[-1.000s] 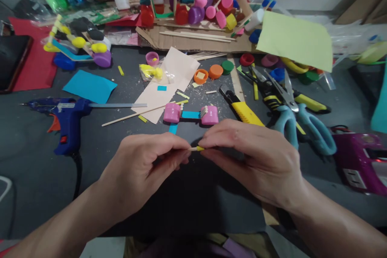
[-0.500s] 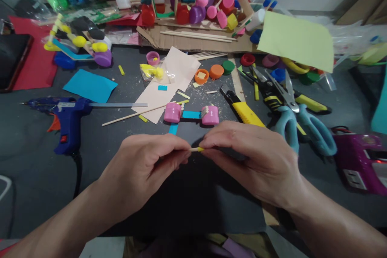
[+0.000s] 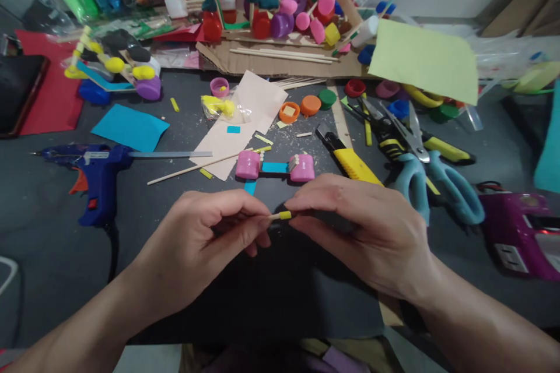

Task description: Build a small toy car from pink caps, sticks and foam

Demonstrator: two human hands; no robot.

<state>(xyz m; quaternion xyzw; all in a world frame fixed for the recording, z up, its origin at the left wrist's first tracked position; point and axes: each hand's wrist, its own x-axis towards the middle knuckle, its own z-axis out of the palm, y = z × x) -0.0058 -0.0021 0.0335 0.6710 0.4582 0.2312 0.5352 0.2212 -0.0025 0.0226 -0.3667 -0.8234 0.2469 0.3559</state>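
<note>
My left hand [image 3: 214, 239] pinches a short thin wooden stick [image 3: 274, 217] between thumb and forefinger. The stick's right end carries a yellow paper wrap [image 3: 285, 215]. Close around that yellow end, the thumb and forefinger of my right hand [image 3: 363, 233] are parted by a small gap; whether a fingertip grazes it I cannot tell. Just beyond both hands lie two pink bottle caps [image 3: 248, 165] joined by a blue strip [image 3: 275, 168], with pale stick ends beside the caps. A second blue strip [image 3: 250, 187] runs from there toward my left hand.
On the left lies a blue glue gun [image 3: 98, 180] with a glue stick in it. To the right are a yellow utility knife [image 3: 356, 166], blue-handled scissors [image 3: 411, 178] and pliers [image 3: 389, 139]. Loose caps, a long wooden stick [image 3: 188, 171] and paper scraps lie ahead.
My right thumb and forefinger have parted from the stick's yellow end, which now shows fully. My left hand has shifted slightly left with the stick.
</note>
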